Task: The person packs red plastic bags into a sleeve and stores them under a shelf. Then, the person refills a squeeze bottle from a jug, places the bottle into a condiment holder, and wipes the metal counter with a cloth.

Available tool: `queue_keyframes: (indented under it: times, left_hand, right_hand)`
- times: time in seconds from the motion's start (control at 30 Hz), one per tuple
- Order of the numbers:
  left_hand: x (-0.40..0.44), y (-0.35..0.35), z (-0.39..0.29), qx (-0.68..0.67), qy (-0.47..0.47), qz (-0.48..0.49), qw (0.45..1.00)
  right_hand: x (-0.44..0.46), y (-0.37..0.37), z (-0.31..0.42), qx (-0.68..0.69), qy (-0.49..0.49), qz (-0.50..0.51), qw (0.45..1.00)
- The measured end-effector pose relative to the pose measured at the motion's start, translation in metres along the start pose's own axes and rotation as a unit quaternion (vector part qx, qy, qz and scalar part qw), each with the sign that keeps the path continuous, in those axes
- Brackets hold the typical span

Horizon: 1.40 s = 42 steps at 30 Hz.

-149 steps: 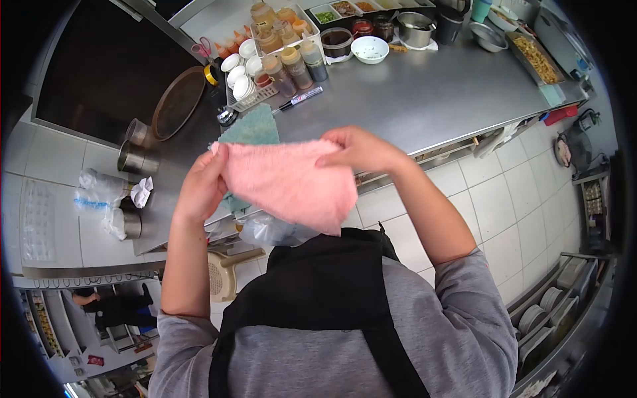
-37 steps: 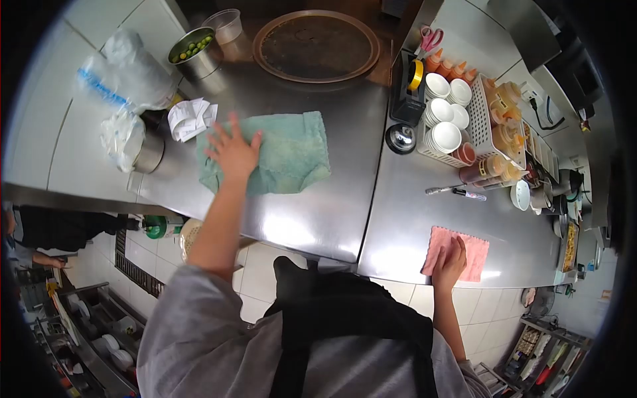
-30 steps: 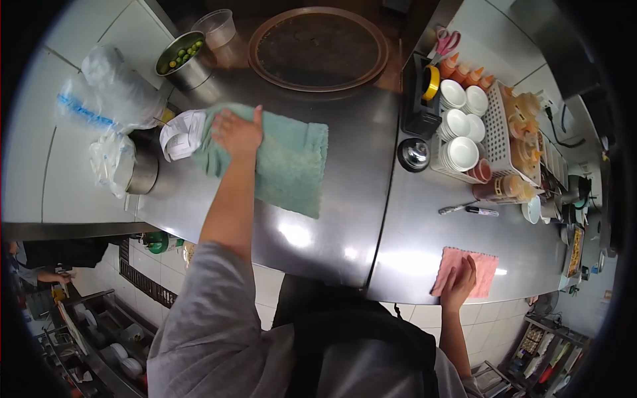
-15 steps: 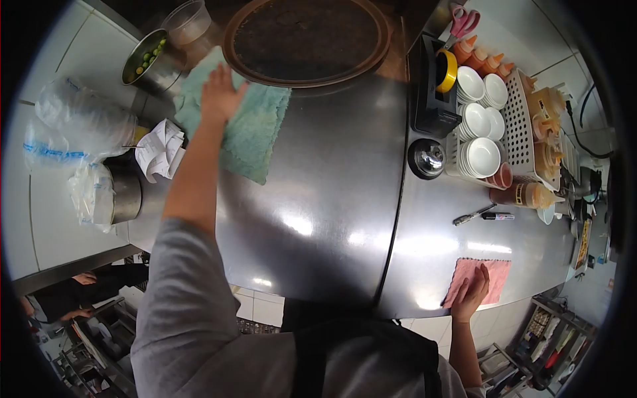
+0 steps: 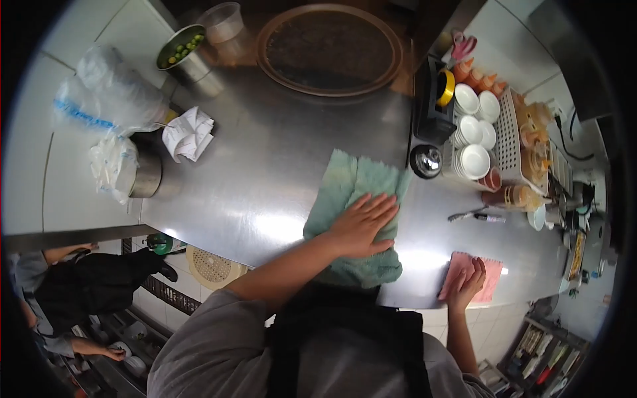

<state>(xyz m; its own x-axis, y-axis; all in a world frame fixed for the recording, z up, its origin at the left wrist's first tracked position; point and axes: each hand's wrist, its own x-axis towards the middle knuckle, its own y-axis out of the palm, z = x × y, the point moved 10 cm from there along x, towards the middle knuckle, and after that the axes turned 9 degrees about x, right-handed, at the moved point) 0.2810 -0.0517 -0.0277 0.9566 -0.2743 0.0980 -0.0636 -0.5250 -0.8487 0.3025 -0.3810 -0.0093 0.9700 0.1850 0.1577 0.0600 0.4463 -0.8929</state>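
My left hand (image 5: 365,225) lies flat with its fingers spread on a green cloth (image 5: 338,186), pressing it against the steel counter (image 5: 252,152). The cloth is spread out near the counter's front edge, its lower part bunched close to my apron. On the right, my right hand (image 5: 467,285) rests on a small pink cloth (image 5: 492,273), fingers stretched out and not gripping. Two markers (image 5: 489,217) lie just beyond the pink cloth. A metal call bell (image 5: 426,161) stands past the green cloth's far right corner.
A round brown tray (image 5: 325,53) sits at the back. To the left are a steel pot (image 5: 194,71) of green limes, crumpled paper slips (image 5: 189,134) and plastic bags (image 5: 109,99). Stacked white bowls (image 5: 474,161) and sauce bottles (image 5: 514,197) stand right. Another person (image 5: 86,285) is at lower left.
My left hand has drawn the green cloth from the back left, beside the tray, toward me and to the right. My right hand stays on the pink cloth.
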Motion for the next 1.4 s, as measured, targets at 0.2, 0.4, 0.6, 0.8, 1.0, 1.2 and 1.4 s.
queue_keyframes:
  times: [0.2, 0.4, 0.6, 0.8, 1.0, 1.2, 1.4]
  left_hand:
    - [0.016, -0.120, 0.126, -0.019, -0.178, -0.159, 0.971]
    - [0.058, -0.181, 0.248, 0.387, -0.172, -0.167, 0.890]
    - [0.110, -0.261, 0.247, 0.370, -0.011, -0.091, 0.924]
    - [0.153, -0.376, 0.254, 0.232, 0.033, -0.075, 0.969]
    - [0.161, -0.387, 0.251, 0.240, 0.035, -0.049, 0.969]
    - [0.162, -0.385, 0.269, 0.218, 0.039, -0.083, 0.972]
    - [0.130, -0.345, 0.267, 0.257, 0.007, -0.063, 0.964]
  right_hand:
    - [0.039, 0.091, 0.239, 0.265, -0.153, 0.222, 0.926]
    - [0.046, 0.179, 0.317, 0.027, -0.183, 0.258, 0.948]
    - [0.177, 0.213, 0.326, -0.106, -0.107, 0.159, 0.976]
    - [0.390, 0.270, 0.341, -0.117, 0.033, 0.064, 0.990]
    - [0.285, 0.364, 0.592, 0.003, -0.257, 0.147, 0.955]
    - [0.180, 0.328, 0.533, 0.000, -0.369, 0.298, 0.880]
    - [0.371, 0.253, 0.286, -0.128, -0.005, 0.004, 0.992]
